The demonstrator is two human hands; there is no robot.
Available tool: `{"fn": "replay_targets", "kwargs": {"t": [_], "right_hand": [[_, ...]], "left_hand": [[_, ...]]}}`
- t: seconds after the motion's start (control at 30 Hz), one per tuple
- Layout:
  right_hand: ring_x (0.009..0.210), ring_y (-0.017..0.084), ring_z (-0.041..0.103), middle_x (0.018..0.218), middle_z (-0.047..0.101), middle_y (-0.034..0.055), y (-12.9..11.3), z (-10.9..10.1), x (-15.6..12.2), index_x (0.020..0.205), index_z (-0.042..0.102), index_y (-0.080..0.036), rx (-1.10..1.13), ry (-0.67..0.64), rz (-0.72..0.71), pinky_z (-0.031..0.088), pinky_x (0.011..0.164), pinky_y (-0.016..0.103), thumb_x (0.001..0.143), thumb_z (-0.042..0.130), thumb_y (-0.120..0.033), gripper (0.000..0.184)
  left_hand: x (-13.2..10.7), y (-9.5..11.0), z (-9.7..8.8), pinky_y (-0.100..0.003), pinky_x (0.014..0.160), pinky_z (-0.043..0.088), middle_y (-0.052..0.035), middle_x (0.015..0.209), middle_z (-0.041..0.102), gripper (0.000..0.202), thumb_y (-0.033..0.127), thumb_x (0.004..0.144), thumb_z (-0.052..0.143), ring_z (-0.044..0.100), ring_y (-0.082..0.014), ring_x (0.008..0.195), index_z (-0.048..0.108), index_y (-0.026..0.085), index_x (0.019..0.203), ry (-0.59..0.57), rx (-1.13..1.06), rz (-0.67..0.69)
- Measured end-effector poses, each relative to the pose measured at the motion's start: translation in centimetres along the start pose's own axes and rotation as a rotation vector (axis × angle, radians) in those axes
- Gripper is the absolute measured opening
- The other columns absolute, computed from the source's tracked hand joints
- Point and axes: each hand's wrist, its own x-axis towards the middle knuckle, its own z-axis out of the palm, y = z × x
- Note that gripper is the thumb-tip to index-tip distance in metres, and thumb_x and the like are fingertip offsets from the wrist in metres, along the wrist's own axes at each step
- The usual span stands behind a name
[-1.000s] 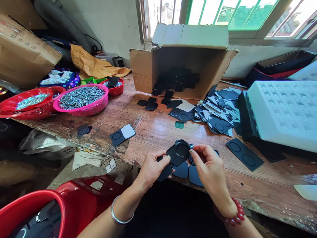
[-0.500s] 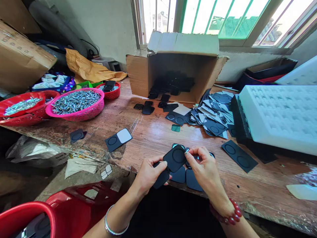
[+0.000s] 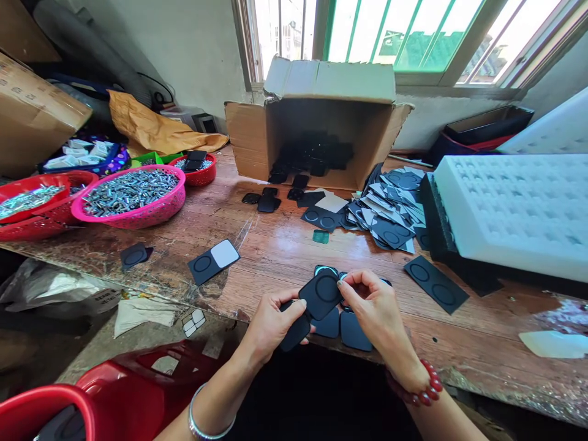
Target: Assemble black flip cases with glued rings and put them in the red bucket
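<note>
My left hand (image 3: 271, 324) grips a black pad of joined rounded squares, its thumb on top. The upper square (image 3: 320, 295) of this black pad carries a raised ring mark and is tilted up. At that square's right corner, the thumb and fingertips of my right hand (image 3: 376, 312) are pinched together on the edge. Below and behind the hands, more dark rounded squares (image 3: 356, 334) lie at the table's front edge. Some pieces with shiny rings (image 3: 326, 270) are partly hidden behind the held pad and my right hand.
An open cardboard box (image 3: 248, 144) holds black pieces. Beside it are a pile of ring-marked sheets (image 3: 390, 208) and white foam trays (image 3: 514, 208). A pink basket (image 3: 133, 214) of metal parts stands left. Single sheets lie left (image 3: 214, 262) and right (image 3: 436, 283). A red chair (image 3: 124, 380) is below.
The whole scene has shifted slightly left in view as the camera turned. Both hands keep nearly the same hold on the black pad, with only slight movement.
</note>
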Motion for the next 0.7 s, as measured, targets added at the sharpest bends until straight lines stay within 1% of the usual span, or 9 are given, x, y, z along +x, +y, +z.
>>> {"fn": "replay_targets", "kwargs": {"t": [0.1, 0.17, 0.23, 0.33, 0.4, 0.47, 0.53, 0.6, 0.7], "right_hand": [[0.055, 0.014, 0.054, 0.067, 0.056, -0.0014, -0.1, 0.0, 0.0, 0.077, 0.054, -0.022, 0.073, 0.006, 0.016, 0.049, 0.05, 0.029, 0.074, 0.07, -0.042, 0.026], [0.056, 0.014, 0.056, 0.072, 0.06, -0.0018, -0.1, 0.0, 0.2, 0.086, 0.05, -0.023, 0.158, 0.041, 0.022, 0.049, 0.047, 0.027, 0.068, 0.076, -0.042, 0.036], [0.054, 0.014, 0.057, 0.074, 0.062, -0.0023, -0.1, -0.2, 0.3, 0.094, 0.049, -0.023, 0.222, 0.024, 0.051, 0.05, 0.045, 0.026, 0.065, 0.078, -0.046, 0.047], [0.046, 0.012, 0.054, 0.067, 0.058, -0.0038, 0.2, -0.3, 0.3, 0.096, 0.055, -0.02, 0.229, -0.106, 0.123, 0.047, 0.042, 0.027, 0.073, 0.068, -0.057, 0.046], [0.043, 0.012, 0.051, 0.064, 0.056, -0.0041, 0.3, 0.0, 0.0, 0.095, 0.057, -0.019, 0.202, -0.145, 0.133, 0.044, 0.04, 0.027, 0.078, 0.061, -0.061, 0.045], [0.049, 0.013, 0.054, 0.068, 0.059, -0.0033, 0.2, 0.5, -0.6, 0.097, 0.057, -0.02, 0.152, -0.137, 0.102, 0.045, 0.044, 0.027, 0.075, 0.067, -0.055, 0.043], [0.059, 0.014, 0.058, 0.075, 0.064, -0.0026, 0.0, 1.1, -1.2, 0.1, 0.056, -0.021, 0.077, -0.129, 0.067, 0.049, 0.052, 0.027, 0.066, 0.077, -0.04, 0.044], [0.064, 0.015, 0.059, 0.076, 0.064, -0.0037, -0.1, 1.5, -1.5, 0.097, 0.055, -0.023, 0.019, -0.127, 0.051, 0.05, 0.057, 0.026, 0.061, 0.079, -0.029, 0.043], [0.054, 0.011, 0.051, 0.063, 0.055, -0.0057, 0.1, 1.8, -1.3, 0.081, 0.054, -0.023, 0.024, -0.14, 0.047, 0.043, 0.049, 0.023, 0.071, 0.072, -0.038, 0.026]], "left_hand": [[-0.1, 0.0, 0.0, -0.025, 0.046, 0.057, -0.0043, 0.07, 0.07, 0.048, 0.047, 0.069, 0.075, 0.071, -0.0196, 0.059, 0.07, 0.012, 0.1, -0.023, 0.002, 0.01], [-0.1, 0.0, 0.1, -0.026, 0.046, 0.057, -0.0044, 0.069, 0.07, 0.047, 0.049, 0.069, 0.075, 0.07, -0.0198, 0.058, 0.069, 0.012, 0.097, -0.037, 0.0, 0.01], [-0.1, -0.3, 0.2, -0.025, 0.047, 0.056, -0.0036, 0.068, 0.069, 0.045, 0.049, 0.069, 0.075, 0.069, -0.0191, 0.057, 0.068, 0.013, 0.093, -0.043, -0.018, 0.008], [0.1, -0.7, 0.3, -0.023, 0.053, 0.054, -0.0019, 0.069, 0.069, 0.038, 0.048, 0.072, 0.075, 0.067, -0.0149, 0.057, 0.066, 0.014, 0.086, -0.052, -0.06, 0.046], [0.3, -1.0, 0.5, -0.02, 0.058, 0.051, -0.0015, 0.072, 0.069, 0.036, 0.048, 0.074, 0.075, 0.065, -0.0121, 0.061, 0.066, 0.014, 0.085, -0.067, -0.055, 0.089], [0.4, -1.1, 0.5, -0.02, 0.061, 0.05, -0.0014, 0.074, 0.07, 0.039, 0.046, 0.071, 0.079, 0.064, -0.0115, 0.064, 0.065, 0.015, 0.09, -0.1, -0.028, 0.096], [0.5, -1.2, 0.6, -0.02, 0.06, 0.048, -0.0004, 0.073, 0.07, 0.048, 0.044, 0.063, 0.086, 0.062, -0.0117, 0.063, 0.064, 0.015, 0.095, -0.147, -0.001, 0.062], [0.5, -1.2, 0.7, -0.021, 0.058, 0.047, 0.0007, 0.072, 0.068, 0.053, 0.043, 0.059, 0.089, 0.061, -0.0121, 0.061, 0.063, 0.016, 0.096, -0.195, 0.008, 0.039], [0.5, -1.5, 1.1, -0.023, 0.058, 0.048, 0.0001, 0.073, 0.067, 0.052, 0.049, 0.062, 0.085, 0.06, -0.0128, 0.06, 0.063, 0.016, 0.095, -0.231, 0.012, 0.067]]}}
